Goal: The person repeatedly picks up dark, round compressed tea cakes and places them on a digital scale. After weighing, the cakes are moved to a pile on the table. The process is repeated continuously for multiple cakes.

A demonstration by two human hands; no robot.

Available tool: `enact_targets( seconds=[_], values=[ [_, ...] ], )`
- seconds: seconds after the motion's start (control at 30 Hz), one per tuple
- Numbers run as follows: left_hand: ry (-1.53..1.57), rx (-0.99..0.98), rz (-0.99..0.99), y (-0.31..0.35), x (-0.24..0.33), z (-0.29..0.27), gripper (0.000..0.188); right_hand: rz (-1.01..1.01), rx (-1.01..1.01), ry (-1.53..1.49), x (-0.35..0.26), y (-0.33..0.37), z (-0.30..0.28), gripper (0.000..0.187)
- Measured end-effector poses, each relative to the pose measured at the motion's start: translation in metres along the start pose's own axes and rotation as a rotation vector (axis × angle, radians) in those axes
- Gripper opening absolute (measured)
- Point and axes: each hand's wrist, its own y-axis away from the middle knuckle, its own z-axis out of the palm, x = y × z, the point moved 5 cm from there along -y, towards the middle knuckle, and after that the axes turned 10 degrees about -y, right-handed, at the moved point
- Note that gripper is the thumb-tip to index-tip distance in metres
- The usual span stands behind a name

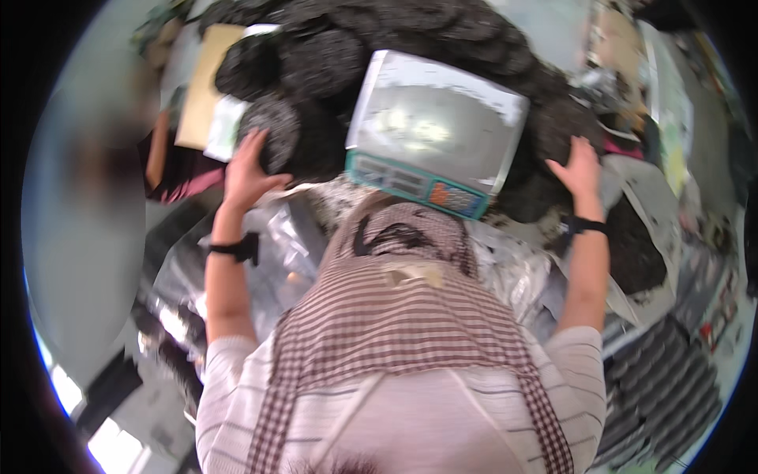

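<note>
A weighing scale (pixel 430 118) with a shiny steel platform and a teal base with buttons sits tilted in front of me, between my hands. Dark, rough, round flat discs lie in a heap around and behind it. My left hand (pixel 251 175) rests its fingertips at the lower edge of one black disc (pixel 272 130), thumb stretched out toward the scale. On the other side, my right hand (pixel 580 167) has its fingers against another dark disc (pixel 564 126), thumb apart. Neither hand is wrapped round anything; blur hides how firmly they touch.
Clear plastic bags (pixel 292 237) lie by my left forearm, more plastic (pixel 513 265) to the right. A tan board (pixel 207 87) stands at the back left. An open white sack (pixel 636 229) with dark material is at the right, above stacked grey ridged pieces (pixel 663 379).
</note>
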Motion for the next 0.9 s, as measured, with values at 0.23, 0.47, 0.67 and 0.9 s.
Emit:
enact_targets(
  seconds=[0.23, 0.47, 0.67, 0.9],
  values=[
    [0.033, 0.014, 0.026, 0.024, -0.034, 0.01, 0.089, 0.075, -0.003, 0.062, -0.005, -0.006, 0.013, 0.057],
    [0.26, 0.826, -0.293, 0.06, -0.072, -0.054, 0.031, 0.407, 0.846, -0.695, -0.016, 0.034, -0.113, 0.043],
    [1.683, 0.647, -0.385, 0.025, -0.052, -0.04, 0.025, 0.473, 0.175, -2.496, -0.182, 0.042, -0.069, 0.05],
    [2.018, -0.044, -0.318, -0.026, 0.104, 0.013, 0.026, 0.377, -0.115, -2.28, -0.372, 0.028, -0.046, 0.058]
  ],
)
